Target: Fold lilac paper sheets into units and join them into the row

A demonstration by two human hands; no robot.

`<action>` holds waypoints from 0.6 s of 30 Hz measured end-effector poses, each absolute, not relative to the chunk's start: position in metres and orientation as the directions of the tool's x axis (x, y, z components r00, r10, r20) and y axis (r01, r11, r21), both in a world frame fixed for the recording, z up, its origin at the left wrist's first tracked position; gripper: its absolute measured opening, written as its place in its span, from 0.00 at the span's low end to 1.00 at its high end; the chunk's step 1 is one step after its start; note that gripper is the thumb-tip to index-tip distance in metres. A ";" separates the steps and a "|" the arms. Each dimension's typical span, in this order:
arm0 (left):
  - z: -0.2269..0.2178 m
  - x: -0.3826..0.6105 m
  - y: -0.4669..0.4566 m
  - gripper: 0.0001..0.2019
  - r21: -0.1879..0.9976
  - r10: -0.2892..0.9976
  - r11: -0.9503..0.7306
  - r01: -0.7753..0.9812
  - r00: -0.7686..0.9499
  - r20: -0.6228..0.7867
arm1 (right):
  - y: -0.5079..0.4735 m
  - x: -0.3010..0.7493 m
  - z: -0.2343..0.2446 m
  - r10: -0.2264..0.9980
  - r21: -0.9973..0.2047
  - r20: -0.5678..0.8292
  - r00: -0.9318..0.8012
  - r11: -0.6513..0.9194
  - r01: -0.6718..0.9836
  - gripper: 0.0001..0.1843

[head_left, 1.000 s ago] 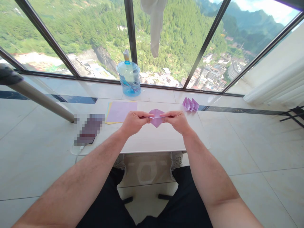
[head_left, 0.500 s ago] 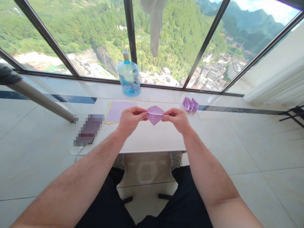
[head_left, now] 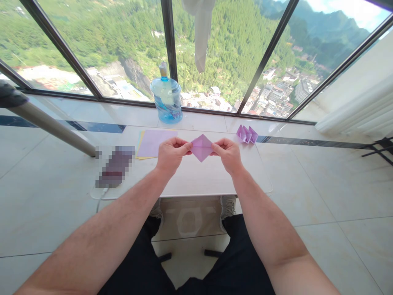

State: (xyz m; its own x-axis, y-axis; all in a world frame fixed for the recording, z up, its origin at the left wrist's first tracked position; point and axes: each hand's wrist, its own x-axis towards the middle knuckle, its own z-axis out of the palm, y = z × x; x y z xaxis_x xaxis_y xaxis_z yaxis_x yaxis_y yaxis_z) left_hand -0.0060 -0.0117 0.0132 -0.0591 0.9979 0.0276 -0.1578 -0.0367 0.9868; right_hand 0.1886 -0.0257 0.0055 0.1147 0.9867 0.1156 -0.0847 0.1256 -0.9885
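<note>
Over the lap: both forearms reach forward above the low table point(head_left: 199, 182).
Left hand point(head_left: 170, 155): thumb and fingertips pinching the left corner of the folded purple paper point(head_left: 201, 147).
Right hand point(head_left: 229, 155): pinching its right corner.
Folded purple paper: a diamond held over the table's middle.
Beyond: paper stack point(head_left: 155, 142), folded pieces point(head_left: 246, 134), water jug point(head_left: 166, 100).
</note>
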 end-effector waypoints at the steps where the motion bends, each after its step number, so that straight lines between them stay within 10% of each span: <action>1: 0.013 -0.005 -0.012 0.17 0.985 0.997 -0.036 -0.166 -0.071 0.024 | -0.026 0.187 0.005 0.986 -0.988 0.117 0.120 0.128 -0.085 0.20; 18: 0.020 0.003 -0.016 0.16 0.979 0.985 -0.060 -0.195 -0.170 0.026 | -0.027 0.175 0.001 0.976 -0.993 0.104 0.191 0.113 -0.036 0.16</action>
